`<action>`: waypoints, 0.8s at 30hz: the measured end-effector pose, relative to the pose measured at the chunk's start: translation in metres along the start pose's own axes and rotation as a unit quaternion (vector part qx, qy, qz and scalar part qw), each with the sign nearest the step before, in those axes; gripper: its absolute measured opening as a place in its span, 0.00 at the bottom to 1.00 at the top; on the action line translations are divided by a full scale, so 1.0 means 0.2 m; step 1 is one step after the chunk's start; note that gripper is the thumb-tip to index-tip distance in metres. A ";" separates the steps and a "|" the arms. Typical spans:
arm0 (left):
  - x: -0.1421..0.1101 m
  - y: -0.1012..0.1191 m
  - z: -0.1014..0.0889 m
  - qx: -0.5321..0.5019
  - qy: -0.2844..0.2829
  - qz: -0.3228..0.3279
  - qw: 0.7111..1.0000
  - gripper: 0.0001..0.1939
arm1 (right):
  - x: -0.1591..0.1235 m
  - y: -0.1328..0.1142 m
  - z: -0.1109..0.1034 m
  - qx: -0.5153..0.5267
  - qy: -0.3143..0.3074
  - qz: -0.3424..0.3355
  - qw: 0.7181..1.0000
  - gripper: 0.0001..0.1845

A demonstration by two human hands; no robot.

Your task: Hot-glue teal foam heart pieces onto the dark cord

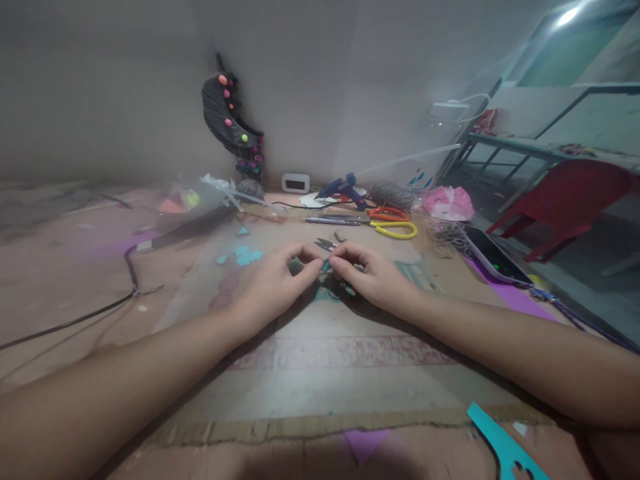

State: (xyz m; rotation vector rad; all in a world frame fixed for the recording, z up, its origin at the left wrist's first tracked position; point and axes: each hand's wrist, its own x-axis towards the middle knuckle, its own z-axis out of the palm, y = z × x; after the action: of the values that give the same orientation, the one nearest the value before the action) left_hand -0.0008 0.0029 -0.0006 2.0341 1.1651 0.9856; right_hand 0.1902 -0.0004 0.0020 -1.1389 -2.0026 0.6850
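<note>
As the two arms reach in over the covered board (310,393), the left hand (287,277) and the right hand (380,273) each have thumb and forefinger pinched tight on one small teal piece (326,265), which sits between their fingertips, just in front of one pair of dark pointed blades (325,245). Left of the hands lie teal cutouts (248,255), overlapping too much to count, and two smaller scraps (221,259). Farther back are one orange handle (389,213), one yellow handle (414,230), one blue glue gun (345,189), two bundles of grey yarn (393,195) and one white clock (296,177). To the right are one pink bag (449,202), one phone (493,257) and one red chair (575,200). Against the wall hangs one grey crescent (215,107) bearing at least five coloured balls (228,122). The clock's display is too dim to read; the phone screen shows a green spot and marks too small to make out.
</note>
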 end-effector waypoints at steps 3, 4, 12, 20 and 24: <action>0.00 0.00 0.00 0.000 -0.001 0.000 1.000 0.08 | 0.00 0.00 0.00 -0.002 -0.001 -0.001 1.000 0.09; 0.00 0.00 0.00 0.000 -0.002 0.001 1.000 0.08 | 0.00 0.00 0.00 -0.004 0.001 -0.002 1.000 0.09; 0.00 -0.01 0.00 -0.034 -0.014 0.006 0.999 0.12 | 0.00 0.01 0.00 -0.013 0.008 0.006 1.000 0.09; 0.00 -0.01 0.01 -0.022 -0.008 0.001 1.000 0.08 | 0.00 0.01 0.01 -0.014 0.004 0.002 1.000 0.09; 0.01 -0.03 0.01 -0.021 -0.006 -0.011 1.000 0.09 | 0.00 0.00 0.00 0.013 0.021 -0.001 1.000 0.07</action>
State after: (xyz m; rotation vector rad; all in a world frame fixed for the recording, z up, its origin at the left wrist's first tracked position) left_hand -0.0019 0.0059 -0.0050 1.9881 1.1474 0.9777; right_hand 0.1895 0.0002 0.0014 -1.1267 -1.9547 0.6779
